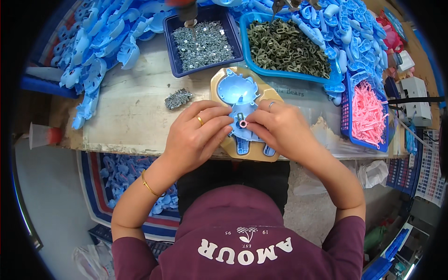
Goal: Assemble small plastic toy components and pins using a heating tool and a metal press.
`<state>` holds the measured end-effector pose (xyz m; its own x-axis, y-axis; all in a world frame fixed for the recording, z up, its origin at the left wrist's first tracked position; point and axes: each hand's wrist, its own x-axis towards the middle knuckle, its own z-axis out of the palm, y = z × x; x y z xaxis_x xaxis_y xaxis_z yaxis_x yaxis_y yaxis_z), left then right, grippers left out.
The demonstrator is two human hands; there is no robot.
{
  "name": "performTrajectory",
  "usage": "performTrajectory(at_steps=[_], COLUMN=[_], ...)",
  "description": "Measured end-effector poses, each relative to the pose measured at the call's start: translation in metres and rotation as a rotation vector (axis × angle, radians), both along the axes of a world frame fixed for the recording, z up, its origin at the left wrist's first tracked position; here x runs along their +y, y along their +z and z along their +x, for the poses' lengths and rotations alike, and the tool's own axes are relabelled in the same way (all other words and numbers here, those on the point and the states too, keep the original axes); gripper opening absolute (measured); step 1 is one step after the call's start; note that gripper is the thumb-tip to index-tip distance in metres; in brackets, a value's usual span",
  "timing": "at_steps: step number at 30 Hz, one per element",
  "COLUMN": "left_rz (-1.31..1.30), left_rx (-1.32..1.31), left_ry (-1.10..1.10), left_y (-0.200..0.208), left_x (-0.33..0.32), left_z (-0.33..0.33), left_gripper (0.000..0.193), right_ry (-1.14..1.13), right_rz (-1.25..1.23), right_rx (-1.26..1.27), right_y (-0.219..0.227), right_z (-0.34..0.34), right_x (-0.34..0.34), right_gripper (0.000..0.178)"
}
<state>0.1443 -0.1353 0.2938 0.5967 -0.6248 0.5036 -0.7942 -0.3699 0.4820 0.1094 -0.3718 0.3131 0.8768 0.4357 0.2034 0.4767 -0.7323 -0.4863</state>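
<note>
Head view: near the middle of the front edge of the worktop [126,102], a tan fixture [217,88], and seated in it a light-blue hollow shell [238,91], with a round bowl toward the far edge and two narrow legs toward the front edge. Between the two hands, on the body of the shell, a small olive-green clip [240,116]; just beside it, toward the front edge, a pink ring piece [245,124]. Closed in a pinch on the pink ring piece, from the right side of the shell, thumb and forefinger of the right hand [280,123]. Curled at the left edge of the shell, near the clip, fingertips of the left hand [200,128]; cannot tell whether gripping or only resting.

Left of the fixture, on the worktop, a small pile of silver metal parts [177,99]. Along the far edge, from left to right: a heap of blue molded parts [93,51], a navy tray [173,65] of silver parts, a light-blue tray [280,73] of olive-green clips, and a second blue heap [357,37]. Over the navy tray, a blurred red tool [184,9]. Toward the right edge, a blue basket [346,112] of pink sticks [367,114]. Below the front edge, to the left, a striped bag [88,175] with more blue parts inside.
</note>
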Motion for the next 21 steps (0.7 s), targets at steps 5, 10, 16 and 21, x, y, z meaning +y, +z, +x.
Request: performTrajectory(at_steps=[5, 10, 16, 21], left_rz=[-0.012, -0.010, 0.189, 0.249], left_rx=[0.014, 0.014, -0.136, -0.181], left_ry=[0.000, 0.000, -0.080, -0.074], left_y=[-0.001, -0.002, -0.004, -0.006], left_x=[-0.001, -0.001, -0.006, -0.005], left_z=[0.000, -0.001, -0.005, -0.006], left_gripper=[0.015, 0.019, 0.032, 0.037], right_ry=[0.018, 0.092, 0.172, 0.247], right_rz=[-0.104, -0.179, -0.246, -0.347], right_rx=[-0.058, -0.070, -0.137, -0.167], right_y=[0.000, 0.006, 0.002, 0.006], right_z=[0.001, 0.005, 0.012, 0.014], right_x=[0.001, 0.002, -0.001, -0.001], right_gripper=[0.011, 0.008, 0.007, 0.010])
